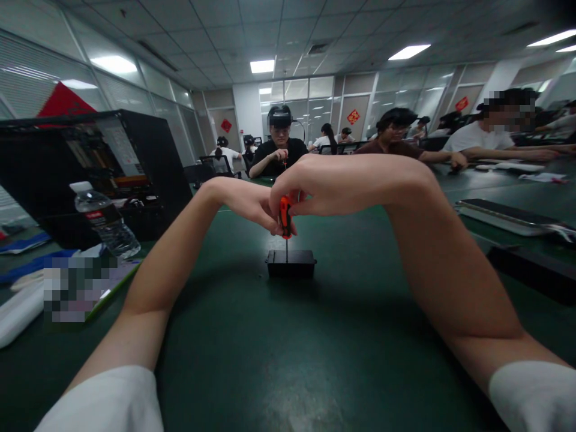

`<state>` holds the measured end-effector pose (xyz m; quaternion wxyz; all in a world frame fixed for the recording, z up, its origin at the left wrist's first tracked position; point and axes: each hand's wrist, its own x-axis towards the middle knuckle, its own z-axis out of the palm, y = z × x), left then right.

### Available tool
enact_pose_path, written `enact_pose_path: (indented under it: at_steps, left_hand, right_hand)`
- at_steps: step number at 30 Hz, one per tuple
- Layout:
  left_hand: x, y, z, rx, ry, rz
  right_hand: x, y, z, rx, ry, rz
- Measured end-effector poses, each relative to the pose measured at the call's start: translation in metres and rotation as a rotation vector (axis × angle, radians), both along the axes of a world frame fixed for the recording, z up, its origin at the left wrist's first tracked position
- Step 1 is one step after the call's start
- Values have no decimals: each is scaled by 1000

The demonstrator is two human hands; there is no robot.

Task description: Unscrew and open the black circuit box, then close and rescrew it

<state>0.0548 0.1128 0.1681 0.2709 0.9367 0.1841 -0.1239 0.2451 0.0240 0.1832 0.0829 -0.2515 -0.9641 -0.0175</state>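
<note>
A screwdriver with a red and black handle (pixel 285 217) stands upright, its thin shaft pointing down at a small black box (pixel 291 264) on the green table. My right hand (pixel 310 185) grips the upper part of the handle from above. Lower down, the fingertips of my left hand (pixel 258 207) close on the handle from the left side. The shaft meets the box near its top, left of the middle; the exact tip is too small to make out. Small tabs stick out at both ends of the box.
An opened black computer case (pixel 148 174) stands at the left, with a plastic water bottle (pixel 108 219) before it. A keyboard-like slab (pixel 504 216) and a dark long object (pixel 533 270) lie at the right. Across the table (pixel 288 360) a person (pixel 279 144) works.
</note>
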Motion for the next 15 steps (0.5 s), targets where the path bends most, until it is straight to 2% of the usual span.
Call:
enact_pose_path:
  at_steps: [4,8,12,15]
  left_hand:
    - [8,10,-8,-45,-8,-18]
    - [13,16,-17,-32,-38,-30]
    - [11,21,-25,-119,25,-62]
    - [9,41,-33,-213,16,-66]
  right_hand:
    - [0,5,-2,-69,-55,21]
    - [-9,18,-9,-80,-143,-87]
    - [-25,32,-19,-8,-127,-162]
    - [-33,40,-26,82,-78,-173]
